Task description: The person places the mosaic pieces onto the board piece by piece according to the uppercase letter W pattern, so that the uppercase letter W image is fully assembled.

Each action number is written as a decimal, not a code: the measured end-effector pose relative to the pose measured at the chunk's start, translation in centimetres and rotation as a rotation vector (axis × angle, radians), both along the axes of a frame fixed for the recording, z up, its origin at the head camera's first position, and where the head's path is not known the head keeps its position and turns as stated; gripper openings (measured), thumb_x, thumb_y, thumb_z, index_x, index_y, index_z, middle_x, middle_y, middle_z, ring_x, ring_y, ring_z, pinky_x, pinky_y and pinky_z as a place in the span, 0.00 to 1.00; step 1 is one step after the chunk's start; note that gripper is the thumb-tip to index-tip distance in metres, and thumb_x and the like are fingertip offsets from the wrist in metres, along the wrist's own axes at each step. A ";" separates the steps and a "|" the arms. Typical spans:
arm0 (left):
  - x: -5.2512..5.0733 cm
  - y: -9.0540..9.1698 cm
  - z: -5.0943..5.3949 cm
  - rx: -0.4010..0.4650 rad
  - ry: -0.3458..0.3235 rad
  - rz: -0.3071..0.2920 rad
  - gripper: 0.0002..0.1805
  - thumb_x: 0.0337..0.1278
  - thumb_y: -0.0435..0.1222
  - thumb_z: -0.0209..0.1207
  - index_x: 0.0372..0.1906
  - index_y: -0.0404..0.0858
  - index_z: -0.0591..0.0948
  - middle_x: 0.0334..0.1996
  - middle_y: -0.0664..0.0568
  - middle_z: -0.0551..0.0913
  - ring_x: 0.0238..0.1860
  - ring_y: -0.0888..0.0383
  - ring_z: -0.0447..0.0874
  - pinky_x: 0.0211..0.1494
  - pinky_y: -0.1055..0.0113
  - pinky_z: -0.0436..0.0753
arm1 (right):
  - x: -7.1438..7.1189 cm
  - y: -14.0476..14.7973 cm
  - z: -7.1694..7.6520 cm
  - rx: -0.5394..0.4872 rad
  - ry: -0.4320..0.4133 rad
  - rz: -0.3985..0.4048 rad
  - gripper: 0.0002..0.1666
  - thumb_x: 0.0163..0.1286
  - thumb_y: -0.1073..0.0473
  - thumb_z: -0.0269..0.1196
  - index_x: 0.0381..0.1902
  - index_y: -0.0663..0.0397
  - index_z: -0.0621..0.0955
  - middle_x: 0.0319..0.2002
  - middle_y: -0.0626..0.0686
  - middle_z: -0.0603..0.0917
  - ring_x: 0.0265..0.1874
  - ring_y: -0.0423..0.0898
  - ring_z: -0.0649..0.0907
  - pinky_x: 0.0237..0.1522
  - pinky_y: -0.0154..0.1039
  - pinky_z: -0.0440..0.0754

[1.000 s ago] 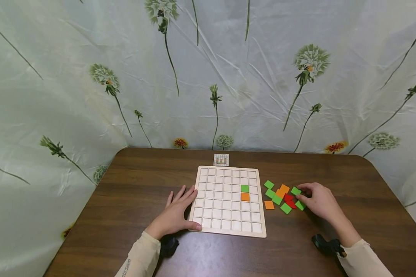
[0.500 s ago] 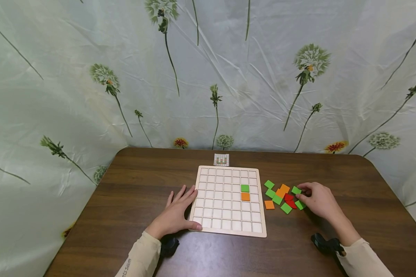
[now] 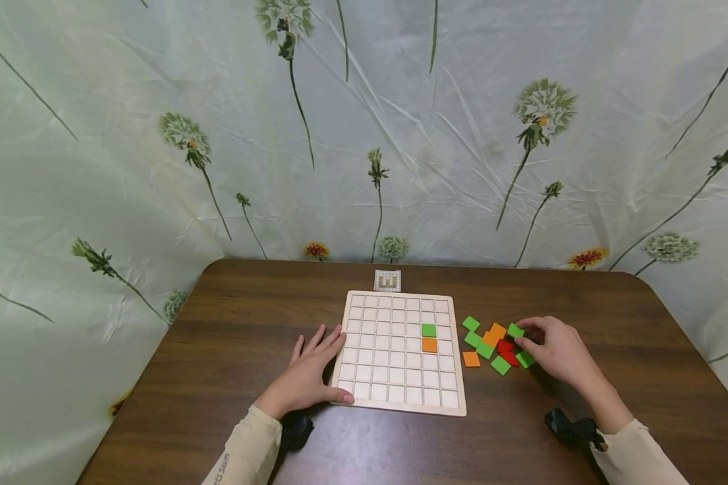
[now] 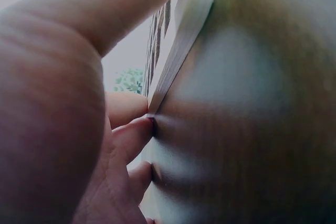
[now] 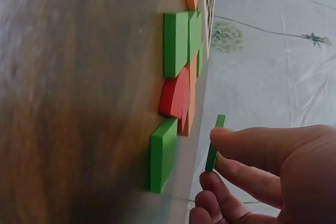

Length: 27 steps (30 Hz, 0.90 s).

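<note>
A pale wooden grid board lies on the table, with one green tile and one orange tile set in neighbouring cells of one column. My left hand rests along the board's left edge, fingers spread and thumb on the near left corner. To the right of the board, my right hand pinches a green square tile between thumb and finger; the right wrist view shows it raised off the table. Beside that hand lies a loose group of green tiles, orange tiles and red tiles.
Behind the board lies a small printed card with a grid pattern. The brown wooden table ends at a hanging curtain printed with flowers.
The green tile in my right hand has come up slightly and shifted a little to the left. My left hand and the board have stayed in place.
</note>
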State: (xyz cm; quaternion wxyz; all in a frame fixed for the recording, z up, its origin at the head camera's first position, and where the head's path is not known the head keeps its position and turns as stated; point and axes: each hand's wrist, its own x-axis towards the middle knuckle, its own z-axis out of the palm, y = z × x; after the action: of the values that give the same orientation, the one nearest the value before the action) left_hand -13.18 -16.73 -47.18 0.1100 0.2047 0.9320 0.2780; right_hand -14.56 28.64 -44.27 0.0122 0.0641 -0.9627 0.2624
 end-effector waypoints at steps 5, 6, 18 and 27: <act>0.1 0.0 0.0 -0.003 -0.006 0.002 0.63 0.39 0.59 0.76 0.79 0.40 0.59 0.80 0.52 0.52 0.81 0.47 0.37 0.75 0.37 0.32 | 0.5 -0.7 0.2 -0.012 0.040 0.027 0.16 0.65 0.60 0.69 0.48 0.64 0.85 0.39 0.58 0.84 0.36 0.53 0.84 0.39 0.54 0.81; 0.0 0.0 0.0 -0.003 -0.006 0.003 0.63 0.38 0.59 0.76 0.79 0.40 0.59 0.80 0.52 0.52 0.81 0.47 0.37 0.75 0.37 0.32 | 0.6 -0.9 0.4 -0.014 0.047 0.029 0.16 0.65 0.61 0.69 0.48 0.64 0.85 0.39 0.58 0.84 0.36 0.52 0.83 0.38 0.53 0.81; 0.0 0.0 0.1 0.005 -0.005 -0.002 0.63 0.39 0.59 0.76 0.79 0.38 0.59 0.80 0.50 0.53 0.81 0.45 0.38 0.74 0.36 0.32 | 1.2 -3.3 1.0 -0.057 0.092 0.063 0.16 0.64 0.64 0.70 0.49 0.63 0.86 0.42 0.58 0.84 0.34 0.48 0.84 0.35 0.47 0.82; 0.1 0.1 0.3 0.012 -0.011 0.002 0.63 0.40 0.59 0.76 0.79 0.38 0.59 0.80 0.50 0.53 0.81 0.45 0.37 0.75 0.36 0.32 | 1.7 -5.0 1.0 -0.056 0.093 0.077 0.16 0.63 0.63 0.71 0.49 0.60 0.86 0.43 0.58 0.84 0.32 0.46 0.80 0.32 0.43 0.78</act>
State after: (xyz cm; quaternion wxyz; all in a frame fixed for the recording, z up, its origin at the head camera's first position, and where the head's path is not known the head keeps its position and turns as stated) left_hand -13.10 -16.64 -46.92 0.1138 0.2030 0.9300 0.2846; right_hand -12.91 23.61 -43.23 0.0484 0.1126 -0.9502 0.2865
